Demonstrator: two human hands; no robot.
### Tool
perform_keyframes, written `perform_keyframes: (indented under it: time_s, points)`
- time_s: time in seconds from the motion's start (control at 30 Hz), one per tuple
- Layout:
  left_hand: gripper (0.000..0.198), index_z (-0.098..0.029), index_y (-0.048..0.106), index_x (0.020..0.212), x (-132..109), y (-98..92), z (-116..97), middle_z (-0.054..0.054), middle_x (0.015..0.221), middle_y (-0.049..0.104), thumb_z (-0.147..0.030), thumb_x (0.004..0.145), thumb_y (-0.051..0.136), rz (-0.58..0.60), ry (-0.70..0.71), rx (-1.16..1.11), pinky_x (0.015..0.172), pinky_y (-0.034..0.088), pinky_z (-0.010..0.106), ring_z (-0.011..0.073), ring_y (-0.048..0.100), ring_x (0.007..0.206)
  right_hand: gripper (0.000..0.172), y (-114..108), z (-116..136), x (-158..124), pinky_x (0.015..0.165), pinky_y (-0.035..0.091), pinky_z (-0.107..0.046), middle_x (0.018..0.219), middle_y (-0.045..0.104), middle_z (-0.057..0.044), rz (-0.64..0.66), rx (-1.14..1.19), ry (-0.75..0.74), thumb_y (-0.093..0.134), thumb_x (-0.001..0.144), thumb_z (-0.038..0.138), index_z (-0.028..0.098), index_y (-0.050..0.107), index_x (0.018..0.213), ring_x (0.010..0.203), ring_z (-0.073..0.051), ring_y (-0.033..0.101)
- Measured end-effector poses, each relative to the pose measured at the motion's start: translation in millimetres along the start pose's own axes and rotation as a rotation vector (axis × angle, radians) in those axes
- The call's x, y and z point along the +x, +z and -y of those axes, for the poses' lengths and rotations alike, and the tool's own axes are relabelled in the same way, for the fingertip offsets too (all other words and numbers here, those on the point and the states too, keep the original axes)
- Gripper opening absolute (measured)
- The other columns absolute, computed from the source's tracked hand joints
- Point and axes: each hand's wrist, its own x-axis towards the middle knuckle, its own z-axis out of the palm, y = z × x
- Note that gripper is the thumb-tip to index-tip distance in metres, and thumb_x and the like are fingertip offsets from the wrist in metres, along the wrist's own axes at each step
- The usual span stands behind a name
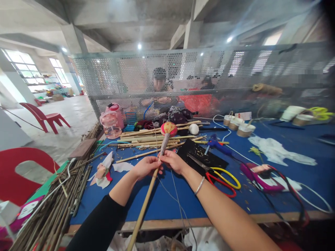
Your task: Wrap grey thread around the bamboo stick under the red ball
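Both hands meet at the middle of the view on a thin bamboo stick [145, 205] that runs up and away from me. Its far end carries a round padded head [169, 128] in red and yellow, with a greyish wrapping [164, 143] just below it. The fingers of my left hand [143, 168] pinch the stick under the wrapping. Right beside them, my right hand [173, 161] closes on the same spot, thumb along the stick. A thin thread [177, 194] hangs from there towards my lap; its upper end is hidden by the fingers.
Scissors [209, 168] lie on black cloth [188, 150] at right, near a blue glue gun [219, 145]. Bamboo sticks [141, 139] and a white ball [194, 129] lie behind. Branches [60, 205] line the left edge. A person [159, 87] sits beyond the perforated screen [125, 76].
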Motion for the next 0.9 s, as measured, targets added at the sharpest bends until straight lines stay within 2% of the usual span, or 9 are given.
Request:
perform_keyframes:
  time_s: [0.13, 0.23, 0.3, 0.4, 0.5, 0.6, 0.7, 0.8, 0.9]
  points:
    - [0.043, -0.013, 0.053, 0.071, 1.7, -2.9, 1.9, -0.005, 0.051, 0.052, -0.045, 0.054, 0.077, -0.127, 0.093, 0.239, 0.041, 0.034, 0.018, 0.006, 0.046, 0.041, 0.036, -0.1, -3.5, 2.0, 0.037, 0.01, -0.021, 0.044, 0.035, 0.01, -0.031, -0.043, 0.003, 0.071, 0.065, 0.044, 0.016, 0.052, 0.078, 0.036, -0.003, 0.02]
    - [0.044, -0.013, 0.053, 0.065, 0.0, -2.9, -1.3, -0.003, 0.05, 0.054, -0.045, 0.05, 0.079, -0.155, 0.067, 0.263, 0.044, 0.037, 0.02, 0.0073, 0.048, 0.042, 0.037, -2.5, -5.1, 2.9, 0.037, 0.009, -0.021, 0.044, 0.034, 0.011, -0.031, -0.061, 0.01, 0.07, 0.065, 0.045, 0.015, 0.052, 0.079, 0.036, -0.003, 0.019]
    - [0.045, -0.013, 0.054, 0.067, -2.4, -1.1, -5.1, 0.0, 0.055, 0.058, -0.047, 0.051, 0.078, -0.126, 0.042, 0.187, 0.048, 0.041, 0.021, 0.0095, 0.054, 0.047, 0.037, -4.2, -5.0, 3.0, 0.036, 0.007, -0.021, 0.044, 0.034, 0.011, -0.004, -0.036, 0.017, 0.07, 0.066, 0.044, 0.016, 0.052, 0.081, 0.035, -0.003, 0.018]
    - [0.045, -0.011, 0.058, 0.076, -5.8, 2.1, -9.4, 0.004, 0.069, 0.064, -0.047, 0.055, 0.077, -0.017, -0.002, 0.026, 0.056, 0.045, 0.022, 0.0128, 0.062, 0.06, 0.037, -4.9, -3.7, 2.5, 0.035, 0.007, -0.021, 0.049, 0.043, 0.009, 0.029, 0.032, 0.005, 0.07, 0.066, 0.043, 0.016, 0.053, 0.084, 0.034, -0.002, 0.02]
    - [0.047, -0.012, 0.057, 0.079, -6.4, 3.5, -8.8, 0.006, 0.074, 0.064, -0.048, 0.056, 0.076, 0.022, -0.044, -0.015, 0.055, 0.044, 0.022, 0.0129, 0.062, 0.061, 0.035, -2.7, -2.8, 2.0, 0.035, 0.008, -0.021, 0.053, 0.05, 0.006, 0.011, 0.039, -0.006, 0.071, 0.065, 0.041, 0.015, 0.051, 0.078, 0.034, -0.002, 0.023]
    - [0.047, -0.013, 0.054, 0.074, -4.2, 2.8, -4.5, 0.0, 0.061, 0.058, -0.052, 0.057, 0.074, -0.052, -0.011, 0.121, 0.046, 0.038, 0.02, 0.0084, 0.053, 0.047, 0.035, -0.5, -3.6, 2.3, 0.035, 0.008, -0.021, 0.045, 0.039, 0.009, -0.02, 0.014, 0.008, 0.071, 0.065, 0.041, 0.015, 0.049, 0.074, 0.034, -0.002, 0.022]
    - [0.047, -0.013, 0.051, 0.067, -1.9, 1.4, -2.0, -0.005, 0.05, 0.05, -0.049, 0.051, 0.078, -0.104, 0.045, 0.21, 0.042, 0.034, 0.019, 0.0054, 0.044, 0.041, 0.036, -0.7, -4.3, 2.9, 0.034, 0.007, -0.021, 0.042, 0.032, 0.011, -0.036, -0.008, 0.005, 0.072, 0.064, 0.042, 0.016, 0.049, 0.073, 0.033, -0.002, 0.019]
    - [0.045, -0.012, 0.053, 0.066, -2.6, 0.3, -4.2, -0.003, 0.053, 0.055, -0.046, 0.052, 0.079, -0.071, 0.042, 0.149, 0.045, 0.036, 0.019, 0.0062, 0.048, 0.044, 0.037, -2.2, -3.4, 2.5, 0.034, 0.007, -0.02, 0.042, 0.032, 0.012, -0.027, 0.026, -0.002, 0.072, 0.064, 0.042, 0.015, 0.051, 0.078, 0.034, -0.002, 0.018]
    - [0.043, -0.011, 0.058, 0.075, -4.9, -0.1, -6.9, 0.003, 0.067, 0.062, -0.044, 0.055, 0.078, 0.034, -0.038, 0.008, 0.051, 0.041, 0.021, 0.0102, 0.058, 0.055, 0.039, -3.3, -3.1, 2.0, 0.035, 0.008, -0.019, 0.044, 0.036, 0.011, -0.002, 0.079, 0.01, 0.072, 0.063, 0.043, 0.015, 0.053, 0.083, 0.035, -0.002, 0.018]
